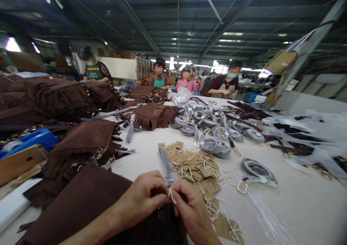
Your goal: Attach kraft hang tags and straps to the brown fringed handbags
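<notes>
My left hand (pixel 148 194) and my right hand (pixel 189 205) meet at the front middle, thumbs and forefingers pinched together. Between their fingertips runs a thin white string (pixel 171 196), its loose end hanging over my right thumb. Below them lies a dark brown suede-like bag (pixel 89 201), partly covered by my forearm. Just beyond my hands spreads a pile of brown paper tags (pixel 189 162) with white strings. What the held string is fastened to is hidden behind my fingers.
Coiled straps in clear wrap (pixel 214 144) cover the middle of the table (pixel 303 201). Brown fringed bags (pixel 51 97) are heaped at left, near a blue tape dispenser (pixel 32 142) and a phone (pixel 24 162). Several people sit across the table. Plastic-wrapped straps (pixel 311 136) lie at right.
</notes>
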Motion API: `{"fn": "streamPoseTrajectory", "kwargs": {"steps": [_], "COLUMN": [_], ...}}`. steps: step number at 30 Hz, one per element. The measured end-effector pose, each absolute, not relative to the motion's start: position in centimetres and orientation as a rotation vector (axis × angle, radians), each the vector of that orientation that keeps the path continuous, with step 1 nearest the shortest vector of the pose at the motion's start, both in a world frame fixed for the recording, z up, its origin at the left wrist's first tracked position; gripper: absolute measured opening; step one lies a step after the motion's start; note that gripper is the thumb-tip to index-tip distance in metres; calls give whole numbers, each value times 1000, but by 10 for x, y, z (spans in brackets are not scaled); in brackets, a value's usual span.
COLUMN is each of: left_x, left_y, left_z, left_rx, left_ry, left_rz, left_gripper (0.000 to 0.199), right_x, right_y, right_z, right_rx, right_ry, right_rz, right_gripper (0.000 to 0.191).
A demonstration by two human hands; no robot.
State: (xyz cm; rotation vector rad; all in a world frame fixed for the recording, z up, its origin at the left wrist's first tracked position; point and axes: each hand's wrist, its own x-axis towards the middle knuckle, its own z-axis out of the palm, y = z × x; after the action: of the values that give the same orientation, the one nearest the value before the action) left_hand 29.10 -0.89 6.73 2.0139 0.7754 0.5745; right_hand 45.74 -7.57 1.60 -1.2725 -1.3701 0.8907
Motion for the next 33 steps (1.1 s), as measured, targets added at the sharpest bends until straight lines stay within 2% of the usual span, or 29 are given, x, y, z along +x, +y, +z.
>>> {"fn": "streamPoseTrajectory", "kwargs": {"steps": [3, 9, 14, 18, 24, 28, 33], "left_x": [290, 290, 286, 286, 284, 282, 282], "left_y": [-10, -4, 4, 2, 6, 10, 8], "left_z": [64, 61, 56, 59, 57, 53, 50], "left_rx": [1999, 1933, 1664, 1348, 948, 884, 941], "left_ry": [787, 863, 857, 662, 442, 383, 535], "left_rz": [600, 642, 600, 498, 514, 557, 566], "left_gripper": [21, 16, 20, 17, 20, 16, 18], "right_x": [453, 451, 453, 449, 460, 469, 462], "right_y": [-75, -73, -72, -73, -78, -80, -73], "right_z": [16, 16, 14, 17, 21, 19, 3], "right_rx": [-1311, -1336, -1315, -1232, -870, -696, -744], "right_ry": [-1371, -1375, -1264, -1140, -957, -820, -701], "right_rz": [803, 768, 1056, 1305, 1692, 1798, 1785], "right_gripper": [31, 38, 41, 46, 34, 30, 47]}}
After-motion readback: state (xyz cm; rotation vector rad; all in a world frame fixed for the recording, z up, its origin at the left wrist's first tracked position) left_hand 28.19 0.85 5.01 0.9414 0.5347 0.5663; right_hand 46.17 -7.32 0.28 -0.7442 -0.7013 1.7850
